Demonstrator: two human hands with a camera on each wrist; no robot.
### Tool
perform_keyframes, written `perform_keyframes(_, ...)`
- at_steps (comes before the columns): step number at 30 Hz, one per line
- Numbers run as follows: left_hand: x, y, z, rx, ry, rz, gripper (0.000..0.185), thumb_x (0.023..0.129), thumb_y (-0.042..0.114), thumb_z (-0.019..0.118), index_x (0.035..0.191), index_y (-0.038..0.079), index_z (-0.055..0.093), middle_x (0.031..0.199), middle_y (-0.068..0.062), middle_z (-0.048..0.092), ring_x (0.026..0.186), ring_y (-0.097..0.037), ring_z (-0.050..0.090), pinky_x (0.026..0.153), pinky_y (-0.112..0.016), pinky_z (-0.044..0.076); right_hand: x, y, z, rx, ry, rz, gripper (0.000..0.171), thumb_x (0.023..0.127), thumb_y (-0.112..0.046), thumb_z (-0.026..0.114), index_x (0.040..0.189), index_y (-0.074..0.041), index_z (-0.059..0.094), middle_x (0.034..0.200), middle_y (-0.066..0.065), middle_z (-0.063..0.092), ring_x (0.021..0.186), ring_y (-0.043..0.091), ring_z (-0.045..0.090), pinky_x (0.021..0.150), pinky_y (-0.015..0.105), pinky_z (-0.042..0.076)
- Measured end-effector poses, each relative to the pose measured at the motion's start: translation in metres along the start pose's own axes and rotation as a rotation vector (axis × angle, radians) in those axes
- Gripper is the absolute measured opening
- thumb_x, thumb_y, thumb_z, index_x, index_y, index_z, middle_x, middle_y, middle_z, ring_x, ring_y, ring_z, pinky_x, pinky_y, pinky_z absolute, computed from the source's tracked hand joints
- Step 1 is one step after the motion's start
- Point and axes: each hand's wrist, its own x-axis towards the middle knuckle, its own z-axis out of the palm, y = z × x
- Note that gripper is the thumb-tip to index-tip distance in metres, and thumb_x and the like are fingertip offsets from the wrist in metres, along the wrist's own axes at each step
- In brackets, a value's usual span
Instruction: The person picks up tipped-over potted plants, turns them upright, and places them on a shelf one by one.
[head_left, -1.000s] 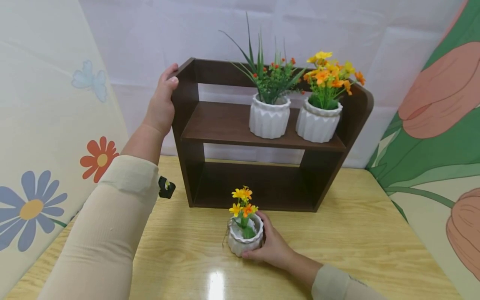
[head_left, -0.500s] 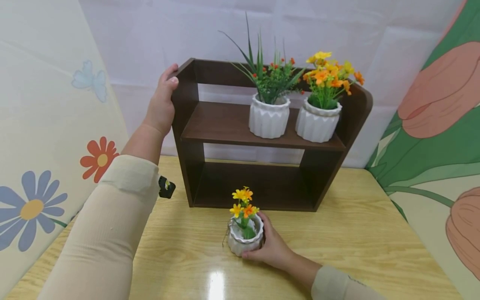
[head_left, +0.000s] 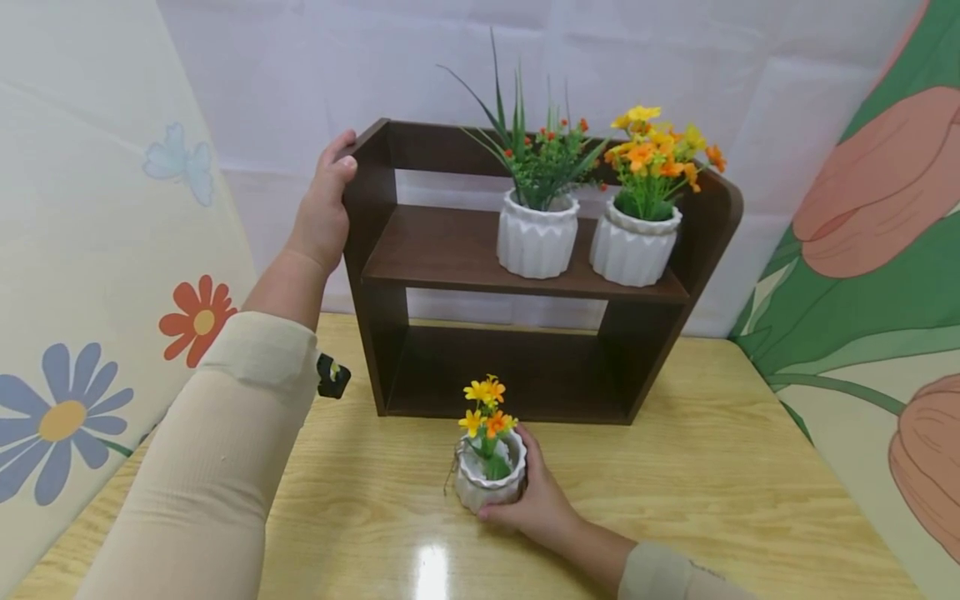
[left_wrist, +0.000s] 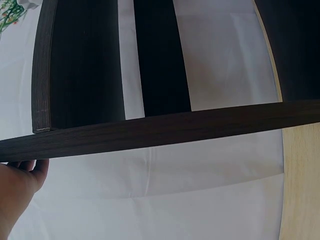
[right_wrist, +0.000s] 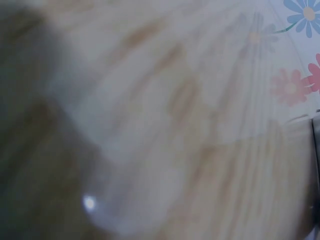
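In the head view my right hand (head_left: 536,500) holds a small white flowerpot (head_left: 480,492) from its right side, thumb at the front. Yellow and orange flowers (head_left: 487,417) rise from the pot, and a thin string hangs at its left. The pot is in front of a dark brown two-tier shelf (head_left: 450,258). My left hand (head_left: 322,204) touches the outer face of the shelf's left side panel (head_left: 367,208), near the top. The left wrist view shows that hand's fingers (left_wrist: 40,170) against the panel. Blur fills most of the right wrist view, where the pot cannot be made out.
On the upper board stand a white pot (head_left: 537,237) with grassy leaves and red blossoms, and another white pot (head_left: 633,246) with orange-yellow flowers. A small black object (head_left: 332,377) shows beside the left sleeve. Patterned cloth borders the wooden table (head_left: 697,467).
My right thumb and forearm have shifted slightly left and down around the flowerpot. The left hand and the shelf look the same.
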Motion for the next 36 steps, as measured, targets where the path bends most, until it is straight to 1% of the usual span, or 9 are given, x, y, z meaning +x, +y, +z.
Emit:
perform_keyframes(3,0.0,0.0,0.0,0.011,-0.001,0.0,0.054,0.1,0.034,0.025,0.154,0.03,0.023,0.141,-0.005,0.037,0.109,-0.014,0.045,0.095,-0.03,0.034,0.0,-0.001,0.002,0.002,0.017,0.007,0.121,0.058,-0.018,0.094,0.153,-0.019,0.019,0.151,0.02,0.039,0.138,0.042,0.038,0.113,0.061,0.024)
perform_keyframes(10,0.0,0.0,0.0,0.015,-0.001,-0.002,0.054,0.1,0.033,0.025,0.154,0.031,0.023,0.143,-0.005,0.037,0.112,-0.015,0.045,0.097,-0.03,0.033,0.001,-0.004,0.005,0.024,0.05,-0.012,0.115,0.058,-0.014,0.093,0.15,-0.016,0.025,0.148,0.019,0.043,0.137,0.041,0.041,0.114,0.06,0.024)
perform_keyframes(14,0.0,0.0,0.001,0.028,0.002,-0.001,0.054,0.1,0.034,0.025,0.154,0.03,0.022,0.145,-0.005,0.035,0.116,-0.016,0.043,0.098,-0.03,0.032,0.001,-0.007,0.005,0.029,0.056,-0.006,0.113,0.058,-0.014,0.093,0.15,-0.018,0.027,0.148,0.017,0.043,0.137,0.039,0.041,0.114,0.059,0.024)
perform_keyframes(18,0.0,0.0,0.001,0.023,0.005,-0.001,0.054,0.1,0.033,0.025,0.154,0.03,0.023,0.145,-0.005,0.035,0.117,-0.016,0.043,0.1,-0.029,0.032,0.002,-0.014,0.005,0.043,0.06,0.008,0.113,0.058,-0.016,0.094,0.149,-0.022,0.028,0.149,0.015,0.042,0.138,0.037,0.04,0.114,0.059,0.024)
perform_keyframes(20,0.0,0.001,0.001,0.026,0.004,-0.002,0.054,0.1,0.033,0.025,0.154,0.03,0.023,0.145,-0.005,0.036,0.117,-0.015,0.043,0.1,-0.029,0.032,0.004,-0.019,0.004,0.052,0.068,0.012,0.114,0.057,-0.016,0.095,0.149,-0.024,0.028,0.149,0.014,0.042,0.138,0.037,0.04,0.114,0.06,0.024)
perform_keyframes(25,0.0,0.0,0.001,0.018,0.005,-0.003,0.054,0.1,0.033,0.025,0.154,0.03,0.023,0.143,-0.004,0.037,0.115,-0.015,0.044,0.098,-0.028,0.033,0.008,-0.038,0.001,0.073,0.083,-0.016,0.114,0.056,-0.014,0.094,0.148,-0.028,0.029,0.149,0.011,0.043,0.137,0.036,0.041,0.112,0.061,0.026)
perform_keyframes(32,0.0,-0.001,0.0,0.026,0.004,-0.004,0.053,0.101,0.034,0.025,0.154,0.031,0.023,0.142,-0.004,0.037,0.115,-0.016,0.043,0.098,-0.031,0.033,0.011,-0.067,-0.002,0.082,0.112,-0.032,0.115,0.058,-0.016,0.094,0.15,-0.034,0.026,0.152,0.007,0.039,0.138,0.035,0.039,0.112,0.064,0.024)
perform_keyframes(36,0.0,-0.001,0.0,0.026,0.0,-0.001,0.053,0.101,0.034,0.025,0.154,0.031,0.023,0.142,-0.005,0.037,0.114,-0.016,0.044,0.098,-0.031,0.033,0.013,-0.084,-0.003,0.074,0.135,-0.037,0.116,0.058,-0.017,0.094,0.151,-0.033,0.025,0.153,0.004,0.038,0.139,0.034,0.04,0.112,0.063,0.026)
